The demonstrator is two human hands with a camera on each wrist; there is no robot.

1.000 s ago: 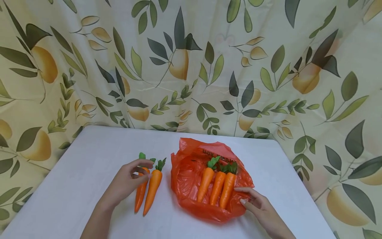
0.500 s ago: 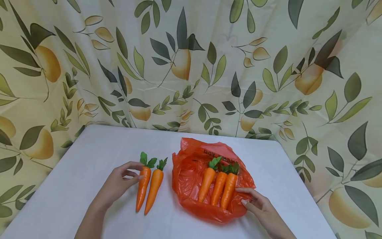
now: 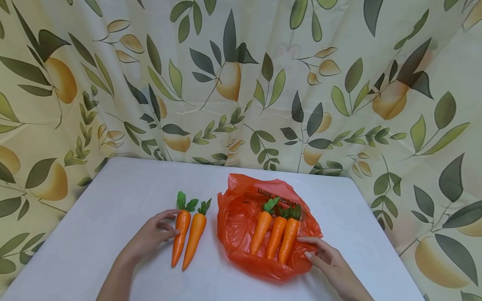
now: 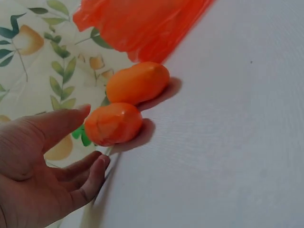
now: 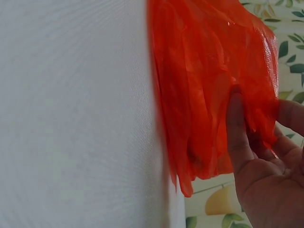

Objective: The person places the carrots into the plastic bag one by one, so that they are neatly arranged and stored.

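In the head view two orange carrots with green leafy tops lie side by side on the table. My left hand (image 3: 152, 234) reaches the upper part of the left carrot (image 3: 180, 238), with the index fingertip near its crown and the thumb at its side. The left wrist view shows that hand spread, with a gap between thumb and fingers beside the near carrot (image 4: 114, 124). The second carrot (image 3: 194, 240) lies just to the right. With my right hand (image 3: 327, 257) I pinch the right front edge of a red plastic bag (image 3: 235, 234), its thin film between thumb and fingers.
Inside the bag's open mouth three more carrots (image 3: 276, 237) lie in a row, tops pointing away. The white table (image 3: 143, 179) ends at a leaf-and-fruit patterned curtain (image 3: 241, 96) behind it.
My left hand first drew back left from over the carrots, then moved down slightly beside the left carrot. The right hand has kept its hold on the bag; the carrots have not visibly moved.
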